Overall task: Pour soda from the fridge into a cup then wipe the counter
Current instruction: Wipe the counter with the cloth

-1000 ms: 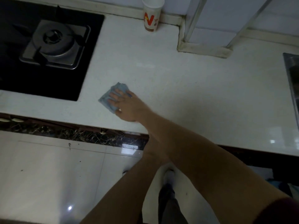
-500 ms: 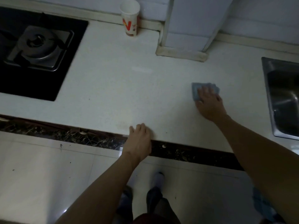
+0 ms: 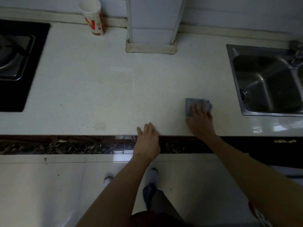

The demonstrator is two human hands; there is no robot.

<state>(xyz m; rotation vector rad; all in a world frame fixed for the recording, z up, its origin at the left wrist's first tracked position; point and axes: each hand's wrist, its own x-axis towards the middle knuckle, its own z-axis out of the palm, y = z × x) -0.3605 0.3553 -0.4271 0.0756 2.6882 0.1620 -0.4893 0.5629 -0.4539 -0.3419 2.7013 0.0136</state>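
A white paper cup (image 3: 93, 17) with a large red-and-yellow "N" stands at the back wall, far behind the sink (image 3: 265, 81). On the pale speckled counter (image 3: 98, 89), the right hand (image 3: 200, 118) lies flat, fingers spread on a blue cloth (image 3: 190, 105) just left of the sink. The left hand (image 3: 148, 140), open, rests on the counter's front edge.

dim, bluish cast | glare on counter (image 3: 278, 126) right edge | wide-angle bowing | soft focus

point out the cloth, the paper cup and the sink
cloth (image 3: 190, 105): head view, bare left part
paper cup (image 3: 95, 22): head view, printed side wall
sink (image 3: 262, 82): head view, basin floor
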